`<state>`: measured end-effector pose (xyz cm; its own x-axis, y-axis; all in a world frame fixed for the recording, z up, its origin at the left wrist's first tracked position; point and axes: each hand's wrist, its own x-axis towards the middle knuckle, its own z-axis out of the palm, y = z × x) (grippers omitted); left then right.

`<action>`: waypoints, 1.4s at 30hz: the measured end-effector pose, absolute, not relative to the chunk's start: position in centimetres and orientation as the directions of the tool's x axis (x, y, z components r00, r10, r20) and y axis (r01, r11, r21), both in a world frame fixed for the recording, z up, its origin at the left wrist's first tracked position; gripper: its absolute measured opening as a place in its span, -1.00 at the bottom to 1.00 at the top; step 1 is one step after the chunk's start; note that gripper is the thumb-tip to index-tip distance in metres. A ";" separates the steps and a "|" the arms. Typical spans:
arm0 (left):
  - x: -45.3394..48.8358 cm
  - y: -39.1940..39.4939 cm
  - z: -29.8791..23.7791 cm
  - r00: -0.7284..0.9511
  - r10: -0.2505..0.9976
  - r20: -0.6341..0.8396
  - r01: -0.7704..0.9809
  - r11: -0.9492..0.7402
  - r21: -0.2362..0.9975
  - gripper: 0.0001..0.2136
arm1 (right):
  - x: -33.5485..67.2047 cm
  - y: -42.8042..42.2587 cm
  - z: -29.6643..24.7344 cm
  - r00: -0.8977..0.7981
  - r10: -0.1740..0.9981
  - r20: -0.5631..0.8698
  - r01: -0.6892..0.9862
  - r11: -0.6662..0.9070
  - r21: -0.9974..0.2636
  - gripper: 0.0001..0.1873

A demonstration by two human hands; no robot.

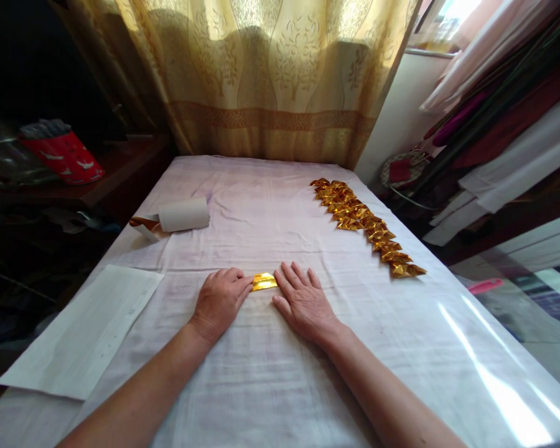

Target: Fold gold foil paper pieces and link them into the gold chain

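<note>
A small folded strip of gold foil paper (264, 282) lies flat on the white cloth (261, 373) between my two hands. My left hand (221, 297) is closed, with its thumb and fingertips on the strip's left end. Over the right end rests my right hand (303, 298), palm down and fingers stretched out, its fingertips touching the foil. Whatever part of the strip lies under the fingers is hidden. To the right, several folded gold foil pieces (354, 208) run in a slanting row along the table.
A white roll (184, 214) with a gold-and-white piece at its end lies at the left. Nearer sits a flat white sheet (86, 326). A red container (65, 155) stands on the dark furniture at far left. Behind the table hangs a gold curtain (280, 81); clothes (504, 143) hang at right.
</note>
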<state>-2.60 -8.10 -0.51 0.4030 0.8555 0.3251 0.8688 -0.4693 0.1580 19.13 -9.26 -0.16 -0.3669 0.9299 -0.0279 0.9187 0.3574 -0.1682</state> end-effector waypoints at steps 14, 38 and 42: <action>-0.2 -6.2 1.3 0.390 0.903 0.183 0.917 -0.399 0.012 -0.85 | 19.6 -10.0 -0.4 -0.381 0.905 0.188 0.877 0.418 -0.238 -0.56; 0.7 -8.2 1.9 0.510 0.842 0.174 0.845 -0.528 0.081 -0.86 | 20.2 -9.7 -0.4 -0.439 0.860 0.259 0.804 0.505 -0.313 -0.63; -0.4 -8.1 0.8 0.537 0.792 0.291 0.808 -0.582 0.093 -0.77 | 20.0 -9.5 -0.7 -0.484 0.822 0.302 0.776 0.562 -0.286 -0.59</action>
